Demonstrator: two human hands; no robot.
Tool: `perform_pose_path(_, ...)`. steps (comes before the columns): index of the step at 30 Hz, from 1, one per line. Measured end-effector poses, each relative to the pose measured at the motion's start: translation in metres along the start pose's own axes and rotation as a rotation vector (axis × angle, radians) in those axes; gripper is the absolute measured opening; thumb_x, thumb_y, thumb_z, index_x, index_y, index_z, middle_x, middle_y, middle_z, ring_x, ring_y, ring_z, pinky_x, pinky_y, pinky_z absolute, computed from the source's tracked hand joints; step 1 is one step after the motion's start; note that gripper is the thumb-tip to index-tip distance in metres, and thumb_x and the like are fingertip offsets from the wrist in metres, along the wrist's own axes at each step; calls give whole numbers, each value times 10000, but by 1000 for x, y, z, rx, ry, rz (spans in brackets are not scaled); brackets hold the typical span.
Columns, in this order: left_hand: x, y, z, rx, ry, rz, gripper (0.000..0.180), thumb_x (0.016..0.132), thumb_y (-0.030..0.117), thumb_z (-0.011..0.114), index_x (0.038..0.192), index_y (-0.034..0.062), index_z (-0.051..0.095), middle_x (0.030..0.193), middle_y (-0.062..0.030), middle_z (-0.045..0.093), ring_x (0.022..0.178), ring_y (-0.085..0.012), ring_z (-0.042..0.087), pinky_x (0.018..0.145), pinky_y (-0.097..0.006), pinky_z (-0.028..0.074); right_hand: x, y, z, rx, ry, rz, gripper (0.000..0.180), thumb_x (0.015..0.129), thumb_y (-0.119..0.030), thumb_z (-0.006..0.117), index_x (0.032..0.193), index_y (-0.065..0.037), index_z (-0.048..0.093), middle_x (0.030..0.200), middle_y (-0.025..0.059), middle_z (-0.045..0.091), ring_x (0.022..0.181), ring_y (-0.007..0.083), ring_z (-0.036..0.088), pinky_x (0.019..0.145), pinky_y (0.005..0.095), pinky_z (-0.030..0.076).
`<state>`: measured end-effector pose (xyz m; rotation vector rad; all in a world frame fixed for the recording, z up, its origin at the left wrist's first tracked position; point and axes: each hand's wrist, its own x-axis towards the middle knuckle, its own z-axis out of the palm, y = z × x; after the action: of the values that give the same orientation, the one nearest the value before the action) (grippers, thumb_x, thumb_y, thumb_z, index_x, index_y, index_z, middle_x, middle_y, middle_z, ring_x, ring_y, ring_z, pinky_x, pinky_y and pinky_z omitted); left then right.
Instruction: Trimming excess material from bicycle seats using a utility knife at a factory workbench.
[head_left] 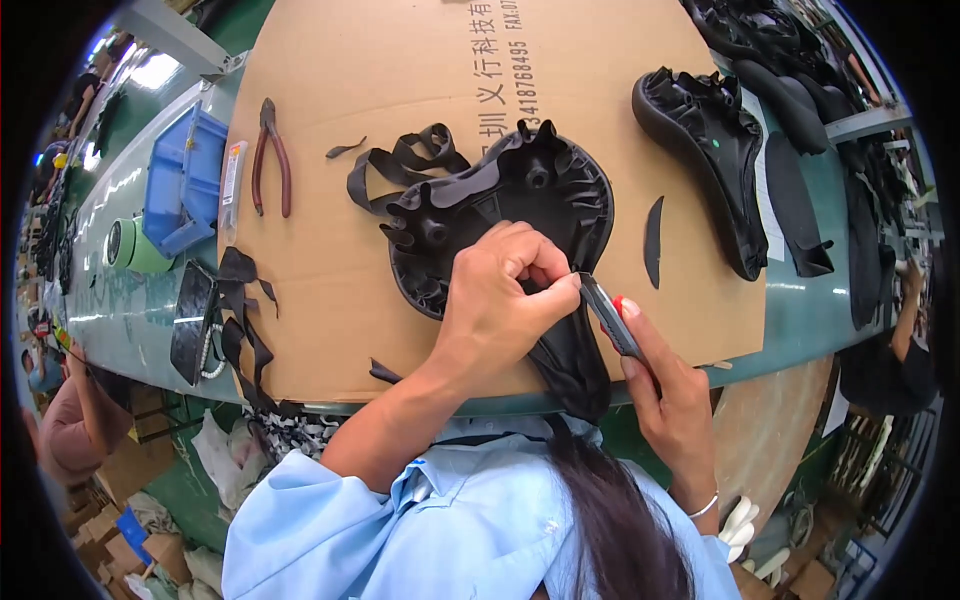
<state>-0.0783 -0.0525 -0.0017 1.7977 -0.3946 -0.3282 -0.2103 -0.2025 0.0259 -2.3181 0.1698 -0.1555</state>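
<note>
A black bike saddle (545, 205) lies upside down in front of me, its cover edge gathered in folds around the rim and its nose toward me. My left hand (505, 300) is over its middle, thumb and fingers pinched together near the right edge. What they pinch is hidden. In my right hand (665, 395) is a grey utility knife (612, 320) with a red slider, its tip touching or very close to the left fingertips. A curled black strip of material (375, 180) lies against the saddle's far left side.
Cardboard (330, 320) covers the tabletop. Red-handled pliers (272, 165), black scraps (245, 325), a phone (192, 322), a blue bin (185, 180) and a green roll (138, 245) lie left. Another upturned saddle (700, 165) and a black offcut (653, 242) lie right. Other people work at both sides.
</note>
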Motion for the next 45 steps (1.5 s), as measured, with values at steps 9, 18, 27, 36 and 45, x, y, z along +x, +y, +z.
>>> perform_pose_path(9,7,-7,-12,-350,-220,-9,105,733,71,699,715,14,613,699,1,575,694,-84,519,635,-229,415,-45,-22,-16,33,-190,342,490,873,-22,585,1347,-120,508,877,160,675,607,231,623,602,285,484)
perform_pose_path(18,5,-10,-33,-289,-685,279,160,817,139,688,953,74,635,968,-51,614,882,-130,554,787,-275,417,-91,-19,3,786,332,740,509,952,-144,492,1433,-67,344,1137,148,598,617,76,529,464,190,443)
perform_pose_path(27,16,-9,-56,540,-569,749,89,785,150,633,814,67,643,742,-55,564,726,-242,566,629,-345,472,-61,-3,24,-66,242,-68,502,782,61,631,1266,-68,589,767,117,586,559,208,533,522,282,445)
perform_pose_path(36,16,-10,-46,645,-497,677,115,818,176,613,784,66,612,750,-55,547,749,-246,563,631,-369,454,-35,-20,14,-507,-25,-165,636,711,30,654,1303,-192,586,654,54,466,521,196,478,473,315,398)
perform_pose_path(45,-9,-3,-24,668,-266,460,103,791,163,636,755,70,607,728,-54,546,750,-249,578,621,-383,467,-44,-4,-45,-510,-97,-112,549,810,35,589,1332,-131,545,743,85,575,579,153,533,539,288,444)
